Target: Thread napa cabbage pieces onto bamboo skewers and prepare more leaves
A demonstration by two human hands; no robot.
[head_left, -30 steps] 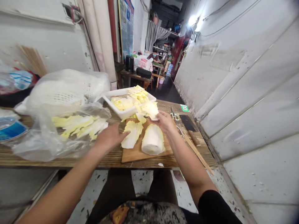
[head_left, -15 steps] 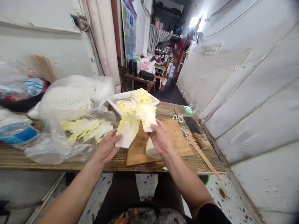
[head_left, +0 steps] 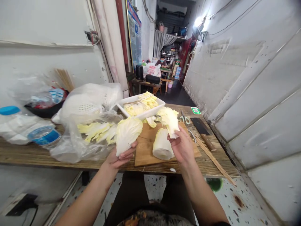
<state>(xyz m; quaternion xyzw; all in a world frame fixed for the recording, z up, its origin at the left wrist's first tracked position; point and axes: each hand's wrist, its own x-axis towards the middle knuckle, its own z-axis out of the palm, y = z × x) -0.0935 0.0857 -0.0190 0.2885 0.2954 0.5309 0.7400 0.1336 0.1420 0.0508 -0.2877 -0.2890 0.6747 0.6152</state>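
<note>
My left hand is closed around the base of a pale napa cabbage leaf, which stands upright over the near left edge of the cutting board. Between the fingers of my right hand is the white stem end of a second, yellow-edged cabbage leaf. On the board, just left of my right hand, lies a cut piece of napa cabbage. A small leaf scrap rests at the board's far edge, by the white tray of skewered cabbage leaves.
To the left, a clear plastic bag holds more leaves, near a blue-labelled bottle. Scissors, a cleaver and a bundle of bamboo skewers lie at right. A person sits far back.
My hands have moved apart, and the two leaves that overlapped are now separate. The cabbage piece on the board shows more fully. The view has shifted slightly left.
</note>
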